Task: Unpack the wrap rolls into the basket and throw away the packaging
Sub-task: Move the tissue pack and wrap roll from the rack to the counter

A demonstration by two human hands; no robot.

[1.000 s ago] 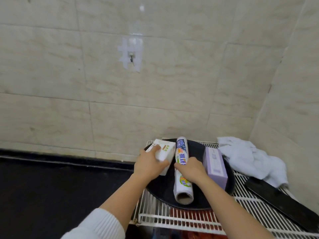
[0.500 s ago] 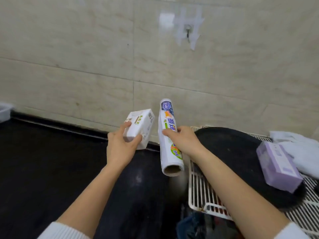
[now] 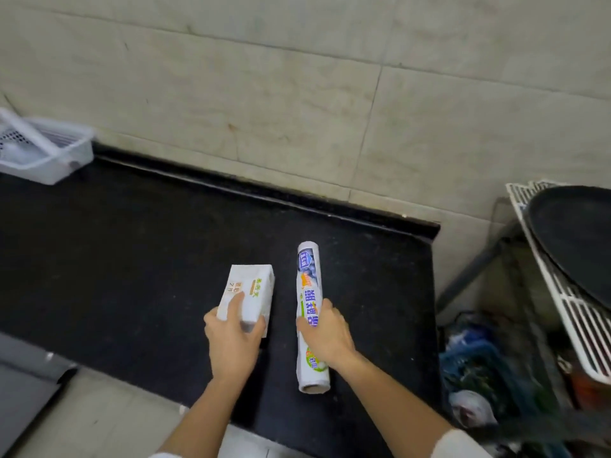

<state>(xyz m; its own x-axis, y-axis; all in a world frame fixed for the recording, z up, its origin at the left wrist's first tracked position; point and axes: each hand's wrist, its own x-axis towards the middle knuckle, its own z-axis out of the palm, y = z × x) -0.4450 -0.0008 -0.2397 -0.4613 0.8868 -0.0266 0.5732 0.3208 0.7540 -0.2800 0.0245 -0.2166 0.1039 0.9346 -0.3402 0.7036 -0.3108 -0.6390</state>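
My left hand [image 3: 233, 338] grips the near end of a small white packet [image 3: 249, 292] with green and orange print, which lies flat on the black counter [image 3: 115, 259]. My right hand [image 3: 325, 335] wraps around the middle of a long wrap roll [image 3: 309, 285] in printed film, lying on the counter just right of the packet, with its open tube end toward me. A white plastic basket [image 3: 43, 150] stands at the counter's far left against the wall.
A white wire rack [image 3: 562, 299] at the right carries a dark round pan [image 3: 575, 239]. Below it, between counter and rack, sit a bin with blue bags and clutter [image 3: 479, 375]. The tiled wall runs behind the counter. Pale floor shows at the lower left.
Both hands have carried the packet and the roll left from the pan on the rack and lowered them onto the black counter. The view has swung left and down; the basket has come into sight.
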